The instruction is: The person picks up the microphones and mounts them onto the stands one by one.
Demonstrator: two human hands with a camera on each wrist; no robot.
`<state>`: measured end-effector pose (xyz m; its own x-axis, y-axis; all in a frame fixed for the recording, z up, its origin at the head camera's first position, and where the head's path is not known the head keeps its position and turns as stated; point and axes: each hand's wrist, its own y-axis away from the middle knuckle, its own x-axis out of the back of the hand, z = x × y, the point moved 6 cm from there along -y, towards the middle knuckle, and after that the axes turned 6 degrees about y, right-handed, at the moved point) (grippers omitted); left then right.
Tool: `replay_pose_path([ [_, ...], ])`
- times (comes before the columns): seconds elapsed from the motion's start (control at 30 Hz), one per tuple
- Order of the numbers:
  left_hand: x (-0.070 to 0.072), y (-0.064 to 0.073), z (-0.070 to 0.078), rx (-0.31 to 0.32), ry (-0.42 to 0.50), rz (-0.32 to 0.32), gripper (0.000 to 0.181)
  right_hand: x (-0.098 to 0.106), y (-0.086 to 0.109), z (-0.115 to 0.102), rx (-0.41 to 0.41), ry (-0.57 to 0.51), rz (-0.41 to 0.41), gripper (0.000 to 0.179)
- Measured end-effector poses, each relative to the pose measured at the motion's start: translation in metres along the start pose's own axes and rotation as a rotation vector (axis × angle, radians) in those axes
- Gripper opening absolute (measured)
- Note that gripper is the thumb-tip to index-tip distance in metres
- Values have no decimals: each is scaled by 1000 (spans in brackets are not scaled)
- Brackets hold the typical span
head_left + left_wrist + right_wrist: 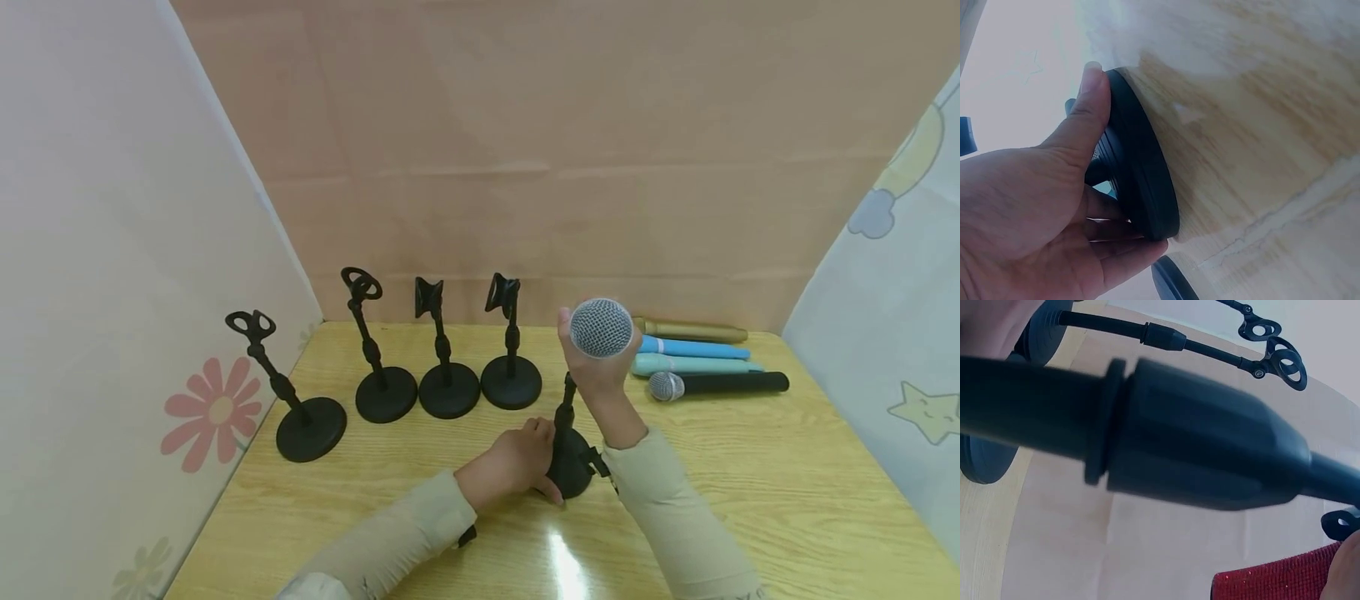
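My right hand (592, 379) grips a microphone (602, 327), its silver mesh head facing the head camera. In the right wrist view the microphone's handle (1275, 578) is red and glittery, close to the clip at the top of a black desktop microphone stand (1204, 437). My left hand (517, 458) holds that stand's round base (573, 479) on the table. Seen from the left wrist, the thumb lies along one side of the base (1144, 162) and the fingers curl under the other side. In the head view my right hand hides the stand's top.
Several other black microphone stands (448, 392) stand to the left with vacant clips. Back right lie a gold microphone (693, 331), a blue one (697, 348), a mint-green one (693, 364) and a black one with a silver head (727, 383). Fabric walls surround the wooden table (810, 500).
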<state>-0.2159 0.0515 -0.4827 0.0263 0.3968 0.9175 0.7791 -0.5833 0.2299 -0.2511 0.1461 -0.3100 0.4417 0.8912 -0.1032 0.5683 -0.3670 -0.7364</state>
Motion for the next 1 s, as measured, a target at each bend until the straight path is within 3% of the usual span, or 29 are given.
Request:
replay_pose_path([
  [0.07, 0, 0, 0, -2, -7, 8, 112, 0, 3, 4, -87, -50, 2, 28],
  [0.17, 0, 1, 1, -5, -13, 15, 112, 3, 10, 8, -185, -31, 88, 40],
  [0.23, 1, 1, 1, -9, -14, 21, 112, 4, 12, 8, -145, 15, 127, 45],
  [0.3, 1, 1, 1, -8, 0, 14, 112, 4, 8, 4, -34, 83, 135, 51],
  [0.37, 1, 0, 1, -13, 12, 12, 112, 2, 2, 1, 88, 89, 84, 47],
  [0.43, -2, -2, 0, -15, 39, 4, 111, -2, -3, 0, 149, 46, 10, 44],
  [0.63, -6, -5, -1, -15, 83, -2, 110, -15, -6, 5, 54, -200, -273, 26],
  [0.73, -5, -4, -1, -17, 78, -5, 111, -15, -4, 4, 26, -258, -345, 24],
  [0.87, -3, -3, -1, -20, 64, -4, 113, -11, 0, 5, 11, -205, -370, 29],
  [1.0, -2, -2, -2, -13, 56, 12, 114, -10, 5, 9, -46, -95, -369, 20],
])
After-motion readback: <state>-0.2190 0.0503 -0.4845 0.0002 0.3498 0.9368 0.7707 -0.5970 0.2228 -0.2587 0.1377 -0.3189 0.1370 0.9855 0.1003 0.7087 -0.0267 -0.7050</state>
